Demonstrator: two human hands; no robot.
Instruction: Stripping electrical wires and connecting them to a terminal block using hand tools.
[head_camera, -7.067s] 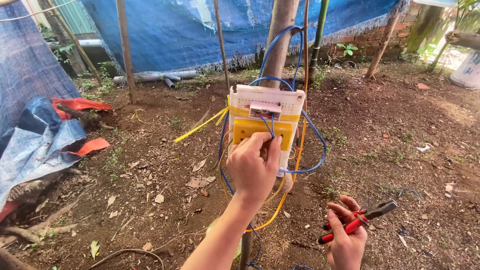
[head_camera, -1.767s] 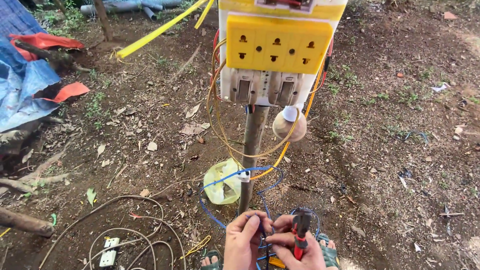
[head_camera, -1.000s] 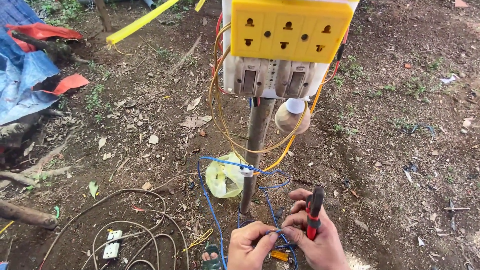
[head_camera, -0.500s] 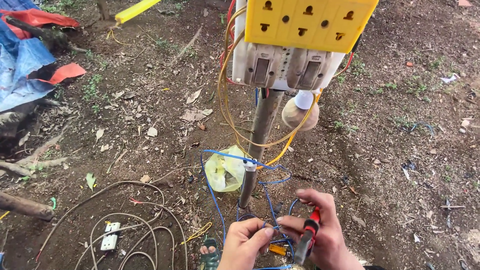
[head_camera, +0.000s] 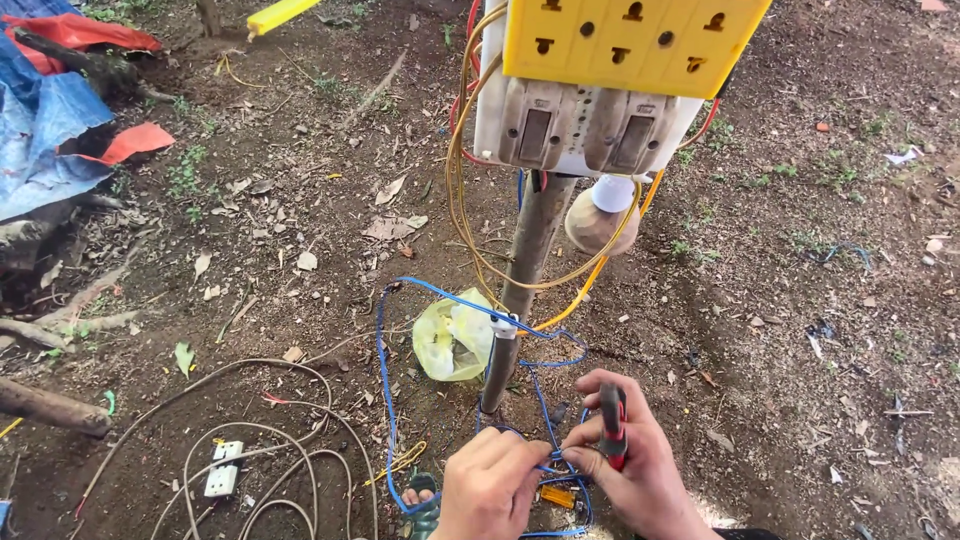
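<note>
**Two hands on a blue wire at the foot of a post**

At the bottom edge, the left hand (head_camera: 490, 485) is closed, its fingers pinching the blue wire (head_camera: 383, 380) where it meets the other hand. The right hand (head_camera: 630, 455) is also closed: it grips the red and black pliers (head_camera: 612, 425) in the palm, and its fingertips touch the same blue wire, just beside the left hand. Under the hands lies a small orange piece (head_camera: 556, 495) on the soil; I cannot tell what it is.

From the hands the blue wire goes up in a big loop and passes around the wooden post (head_camera: 525, 275). A yellow plastic bag (head_camera: 455, 335) lies against the post base. To the left, grey cables (head_camera: 260, 440) curl on the ground with a white socket (head_camera: 222, 468) among them.

Higher on the post hangs a bulb (head_camera: 598, 215), with yellow wires (head_camera: 465, 215) looping around. Above it is the white switch box (head_camera: 580, 130), and on top the yellow socket panel (head_camera: 630, 40). Far left, a blue tarpaulin (head_camera: 50, 130) lies on the ground.
</note>
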